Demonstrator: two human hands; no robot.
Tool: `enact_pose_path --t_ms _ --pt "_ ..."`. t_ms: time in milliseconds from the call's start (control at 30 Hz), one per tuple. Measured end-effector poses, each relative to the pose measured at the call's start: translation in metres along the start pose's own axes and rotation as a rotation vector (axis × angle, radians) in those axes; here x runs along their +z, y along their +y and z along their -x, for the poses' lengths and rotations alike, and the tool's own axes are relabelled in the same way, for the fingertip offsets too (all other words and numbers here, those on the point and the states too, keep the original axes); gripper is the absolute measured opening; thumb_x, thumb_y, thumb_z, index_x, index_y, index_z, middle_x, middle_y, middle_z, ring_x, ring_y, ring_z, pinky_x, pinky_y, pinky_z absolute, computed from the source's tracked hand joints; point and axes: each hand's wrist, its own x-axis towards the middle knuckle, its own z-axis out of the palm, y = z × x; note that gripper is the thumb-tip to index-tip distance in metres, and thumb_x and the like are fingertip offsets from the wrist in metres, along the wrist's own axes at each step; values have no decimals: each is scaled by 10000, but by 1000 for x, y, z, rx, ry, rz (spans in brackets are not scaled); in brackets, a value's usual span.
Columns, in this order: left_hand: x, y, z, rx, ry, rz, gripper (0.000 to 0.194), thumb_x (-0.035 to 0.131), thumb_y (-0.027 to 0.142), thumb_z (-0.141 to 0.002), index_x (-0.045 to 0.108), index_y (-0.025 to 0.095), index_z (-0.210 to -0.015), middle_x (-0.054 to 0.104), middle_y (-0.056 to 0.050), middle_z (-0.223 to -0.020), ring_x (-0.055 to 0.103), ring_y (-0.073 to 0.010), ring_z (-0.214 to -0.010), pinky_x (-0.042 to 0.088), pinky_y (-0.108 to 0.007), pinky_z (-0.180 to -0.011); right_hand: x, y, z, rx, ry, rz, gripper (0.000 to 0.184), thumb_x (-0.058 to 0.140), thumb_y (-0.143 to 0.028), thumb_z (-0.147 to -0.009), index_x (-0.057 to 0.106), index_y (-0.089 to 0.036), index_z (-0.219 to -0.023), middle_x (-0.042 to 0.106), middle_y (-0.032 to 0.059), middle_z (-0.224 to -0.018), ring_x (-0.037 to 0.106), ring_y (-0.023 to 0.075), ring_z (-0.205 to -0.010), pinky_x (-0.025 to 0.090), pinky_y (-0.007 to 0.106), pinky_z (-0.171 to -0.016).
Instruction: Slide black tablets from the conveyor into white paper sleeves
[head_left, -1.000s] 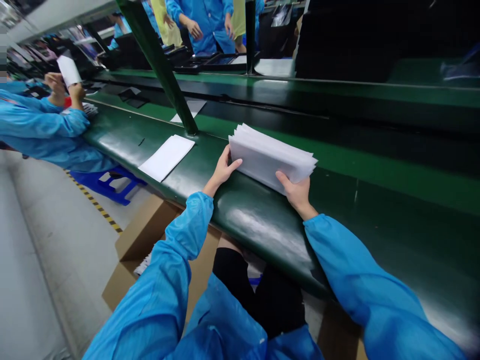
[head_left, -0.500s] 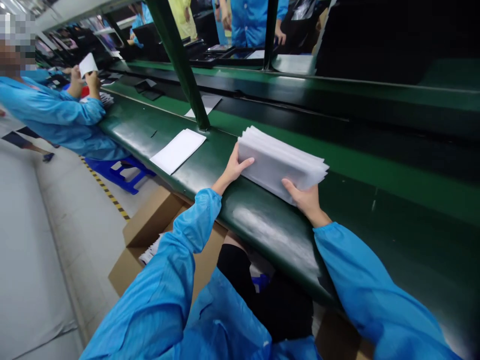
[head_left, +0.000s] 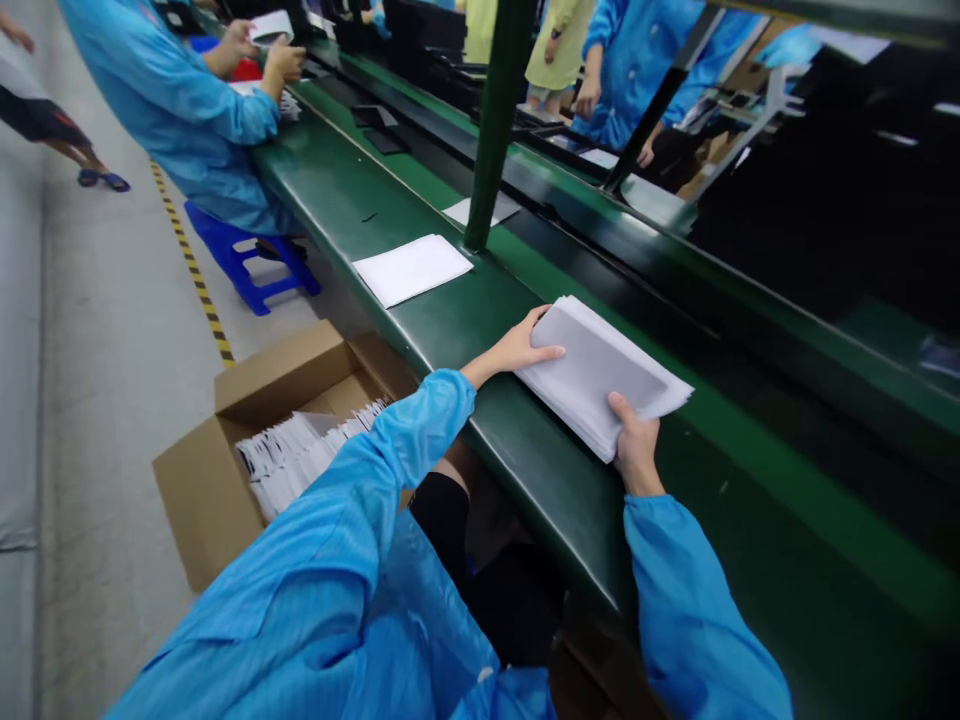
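Note:
Both my hands grip a thick stack of white sheets (head_left: 592,365) by opposite ends, just over the green bench. At the near left end my left hand (head_left: 521,345) holds it, thumb lying on top. My right hand (head_left: 636,440) clasps the right end with its thumb on the upper face and its other fingers hidden beneath. The top sheet looks greyish and slightly see-through. To the left, a second flat stack of white sheets (head_left: 412,268) rests on the green bench (head_left: 322,160), apart from my hands.
An open cardboard box (head_left: 206,500) full of upright white packets (head_left: 300,450) stands on the floor at my left. A green post (head_left: 495,120) rises from the bench. A co-worker in blue (head_left: 172,110) sits on a blue stool (head_left: 247,260) further along. Other people stand across the bench.
The stack, fanned and tilted up before, now lies flatter with its edges more even. My view has turned left and down, showing more of the cardboard box.

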Motion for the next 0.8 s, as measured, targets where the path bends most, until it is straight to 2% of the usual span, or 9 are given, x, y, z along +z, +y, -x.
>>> enact_pose_path --t_ms 133,200,267,300,367,500,667,733,800 --pt "7 32 69 111 210 -408 807 663 503 -926 417 151 -1609 482 -218 -1594 404 -401 -1537 296 -603 -1278 21 -6 25 134 24 -86 587 900 -432 -593 724 -178 -1092 777 68 -1119 728 282 -1095 607 480 -1047" --pt "16 49 111 245 101 -588 741 663 425 -927 461 204 -1605 503 -173 -1604 327 -402 -1591 201 -620 -1314 38 -6 41 194 -16 -134 528 884 -417 -627 718 -188 -1073 784 53 -1077 739 263 -1080 633 433 -996" --pt "23 61 144 322 -31 -723 768 680 333 -906 443 226 -1629 496 -151 -1630 298 -390 -1613 202 -600 -1319 57 -4 56 238 -115 -150 441 857 -421 -668 710 -185 -1011 786 50 -997 754 257 -1041 651 407 -943" --pt "24 65 155 322 -51 -776 781 678 281 -896 434 218 -1635 497 -152 -1634 302 -380 -1615 222 -587 -1316 68 -2 63 249 -182 -144 400 835 -429 -695 705 -184 -983 785 52 -966 759 258 -1027 654 408 -929" --pt "18 67 168 266 17 -846 749 645 202 -897 455 194 -1622 529 -160 -1611 347 -353 -1601 271 -567 -1302 88 0 75 250 -302 -120 357 784 -449 -743 699 -187 -970 785 62 -954 762 265 -1037 648 423 -943" --pt "-18 58 182 191 195 -851 584 527 147 -982 531 216 -1561 634 -114 -1520 501 -288 -1511 368 -508 -1258 133 -1 94 196 -514 -62 410 699 -488 -820 699 -186 -1097 785 91 -1071 743 284 -1134 603 480 -1044" --pt "-71 50 216 71 391 -749 492 464 195 -1051 557 250 -1531 648 -99 -1506 505 -263 -1512 393 -497 -1244 196 -10 126 91 -837 -33 577 700 -501 -871 613 -203 -1357 728 116 -1302 678 293 -1271 517 522 -1155" --pt "-91 45 236 37 522 -674 429 483 260 -1068 600 265 -1481 683 -91 -1457 549 -265 -1473 424 -500 -1223 216 -14 135 36 -1038 -2 605 644 -582 -912 587 -222 -1394 706 125 -1339 658 299 -1294 511 533 -1153" --pt "-112 33 260 -44 718 -591 386 588 372 -1042 650 261 -1406 717 -95 -1394 604 -280 -1410 468 -494 -1189 228 -16 133 -132 -1275 118 623 592 -643 -935 583 -234 -1406 684 139 -1367 621 317 -1332 496 554 -1155"
